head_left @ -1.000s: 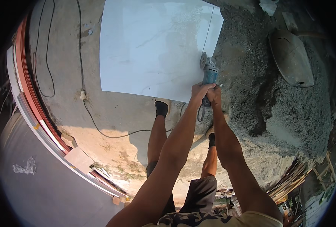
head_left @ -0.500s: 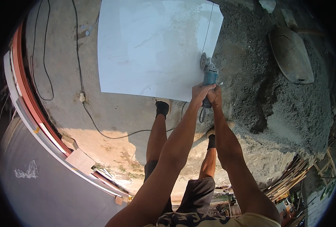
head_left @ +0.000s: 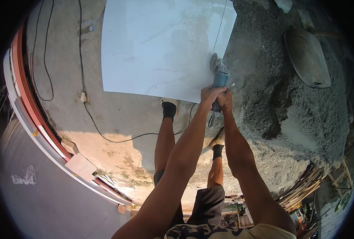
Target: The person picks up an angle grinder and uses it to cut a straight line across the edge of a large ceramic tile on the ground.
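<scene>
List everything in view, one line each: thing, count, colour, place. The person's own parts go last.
angle grinder: 1, teal and grey, in both hands
slab: 1, white, on the ground ahead
gravel pile: 1, grey, right
shovel-like blade: 1, grey-brown, upper right
cord: count unclear, dark, left
connector: 1, pale, on the cord
long strip: count unclear, reddish, left edge
plastic scrap: 1, clear, lower left
wood strips: several, tan, lower right
shorts: 1 pair, dark, bottom
left hand: 1, bare, on the grinder
right hand: 1, bare, on the grinder
</scene>
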